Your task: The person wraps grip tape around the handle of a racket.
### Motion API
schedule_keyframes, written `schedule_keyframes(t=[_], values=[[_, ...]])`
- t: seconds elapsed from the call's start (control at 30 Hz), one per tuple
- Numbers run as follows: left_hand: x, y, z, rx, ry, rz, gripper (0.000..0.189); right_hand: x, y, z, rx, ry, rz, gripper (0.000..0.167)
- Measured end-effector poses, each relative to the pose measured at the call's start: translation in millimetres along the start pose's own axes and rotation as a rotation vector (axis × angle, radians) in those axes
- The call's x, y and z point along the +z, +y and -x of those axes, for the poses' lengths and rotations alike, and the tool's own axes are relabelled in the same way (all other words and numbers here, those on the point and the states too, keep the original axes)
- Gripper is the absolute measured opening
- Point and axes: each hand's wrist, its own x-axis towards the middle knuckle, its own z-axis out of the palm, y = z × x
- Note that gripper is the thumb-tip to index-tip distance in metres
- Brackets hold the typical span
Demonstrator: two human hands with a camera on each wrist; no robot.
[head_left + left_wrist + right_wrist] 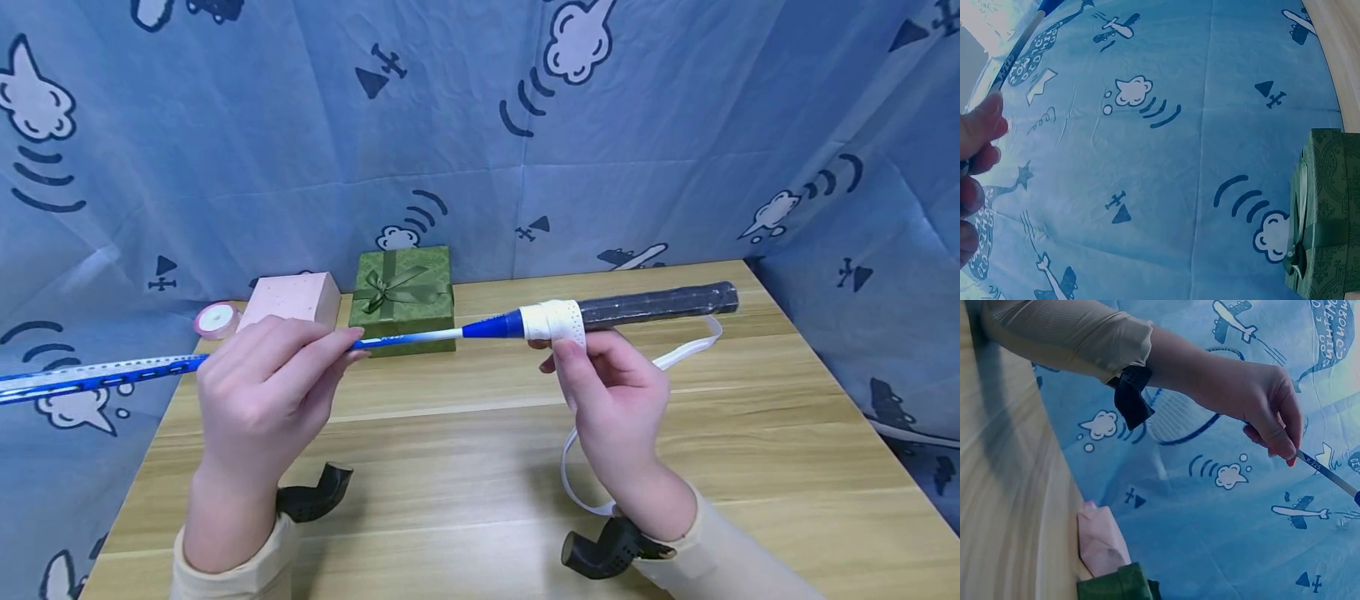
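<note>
A blue and white badminton racket [420, 337] is held level above the table, its head out to the left. My left hand [262, 392] pinches the shaft with thumb and fingers. On the right, white perforated grip tape [547, 320] is wound round the front end of the black handle [660, 305], beside the blue cone. My right hand [618, 408] pinches this tape against the handle from below. A loose tail of it loops behind the right wrist. In the right wrist view, the strung racket head [1179, 422] shows behind the left forearm.
A green gift box [401, 292] with a bow stands at the back of the wooden table [450, 500]. Left of it are a pale pink box [292, 296] and a pink-edged roll [217, 320]. Blue printed cloth [450, 125] hangs behind and at the sides.
</note>
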Motion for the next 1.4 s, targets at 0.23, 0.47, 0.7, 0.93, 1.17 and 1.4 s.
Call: schedule_keyframes(t=[0.23, 0.47, 0.7, 0.93, 1.17, 1.4], values=[[-0.6, -3.3, 1.4, 0.042, -0.028, 0.006, 0.027, 0, 1, 0.7, 0.013, -0.008, -0.01, 0.008], [-0.4, -4.4, 2.8, 0.049, -0.015, 0.014, 0.022, -1, 2, 2.1, 0.052, 0.012, 0.061, 0.022], [-2.5, -5.7, 3.4, 0.056, -0.023, 0.022, 0.024, -1, 2, 3.1, 0.031, -0.015, 0.088, 0.026], [-7.4, -7.2, 4.0, 0.033, -0.097, 0.014, 0.028, 0, 2, 4.4, -0.037, 0.027, 0.109, 0.029], [-9.0, -10.2, 6.0, 0.015, -0.123, 0.018, 0.027, 0, 6, 5.5, -0.095, 0.029, 0.06, 0.026], [-8.5, -11.3, 9.2, -0.007, -0.115, 0.028, 0.019, -2, 6, 5.6, -0.103, 0.018, 0.056, 0.028]])
